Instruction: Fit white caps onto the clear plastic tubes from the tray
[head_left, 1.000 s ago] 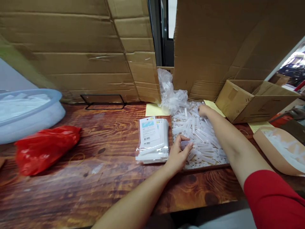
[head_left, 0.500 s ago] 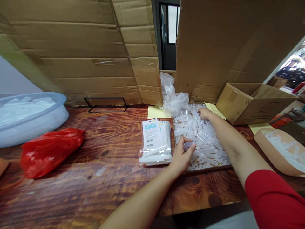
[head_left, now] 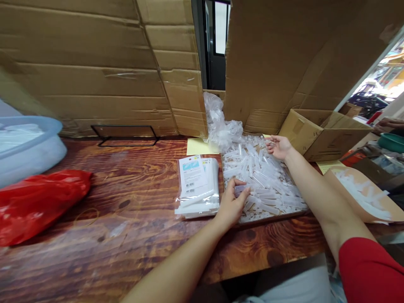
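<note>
A shallow tray (head_left: pixel 277 217) holds a heap of clear plastic pieces (head_left: pixel 252 166), long and narrow like small tubes or sleeves. My left hand (head_left: pixel 232 205) is at its near left edge, with a translucent plastic piece (head_left: pixel 241 190) between thumb and fingers. Over the far right side of the tray, my right hand (head_left: pixel 280 148) is turned palm up with its fingers curled; something small and clear seems to be at the fingertips, too small to name. Just left of the tray lies a stack of clear packets (head_left: pixel 197 187) with printed white cards.
A crumpled clear bag (head_left: pixel 221 130) and a yellow paper (head_left: pixel 202 146) lie behind. At left are a red plastic bag (head_left: pixel 47 200), a blue basin (head_left: pixel 34 147) and a black wire stand (head_left: pixel 124 135). An open carton (head_left: pixel 315 132) and a tan scoop-shaped container (head_left: pixel 388 206) stand at right.
My right hand has lifted from the heap, moved right and turned palm up. My left hand keeps its pinch at the tray's edge. The view has swung slightly right.
</note>
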{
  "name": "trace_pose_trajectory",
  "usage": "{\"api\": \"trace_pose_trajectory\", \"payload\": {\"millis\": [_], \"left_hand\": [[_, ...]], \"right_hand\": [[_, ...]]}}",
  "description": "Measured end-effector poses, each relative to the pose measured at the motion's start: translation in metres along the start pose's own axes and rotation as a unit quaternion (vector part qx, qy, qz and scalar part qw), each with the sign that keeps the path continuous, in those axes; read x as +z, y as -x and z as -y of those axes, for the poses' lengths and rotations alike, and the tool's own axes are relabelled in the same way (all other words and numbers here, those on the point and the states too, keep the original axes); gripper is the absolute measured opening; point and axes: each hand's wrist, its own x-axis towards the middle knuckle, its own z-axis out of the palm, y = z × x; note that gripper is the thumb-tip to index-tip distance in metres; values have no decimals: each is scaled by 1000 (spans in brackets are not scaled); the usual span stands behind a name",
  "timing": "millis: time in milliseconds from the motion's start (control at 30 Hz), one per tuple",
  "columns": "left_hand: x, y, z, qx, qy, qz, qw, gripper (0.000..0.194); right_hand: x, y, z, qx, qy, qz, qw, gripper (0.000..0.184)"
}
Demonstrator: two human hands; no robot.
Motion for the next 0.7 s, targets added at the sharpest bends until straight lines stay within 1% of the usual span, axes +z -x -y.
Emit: {"api": "trace_pose_trajectory", "payload": {"millis": [100, 267, 367, 433, 533, 633, 700], "left_hand": [[1, -2, -2, -10, 27, 2, 1000, 34], [2, -4, -13, -61, 116, 18, 991, 44], [1, -4, -19, -87, 158, 24, 983, 49], [0, -4, -21, -91, 170, 28, 981, 49], [0, -4, -21, -85, 177, 37, 980, 47], [0, -4, -20, -82, 179, 47, 979, 44], [1, -4, -20, -85, 184, 52, 978, 44]], "right_hand": [[4, 36, 2, 16, -62, 37, 997, 11], [15, 97, -2, 17, -111, 83, 990, 26], [18, 124, -8, 4, -141, 112, 984, 27], [20, 135, -14, 9, -147, 134, 980, 24], [23, 142, -24, 18, -141, 147, 979, 20], [27, 141, -31, 2, -155, 139, 978, 25], [30, 139, -35, -30, -184, 114, 976, 32]]}}
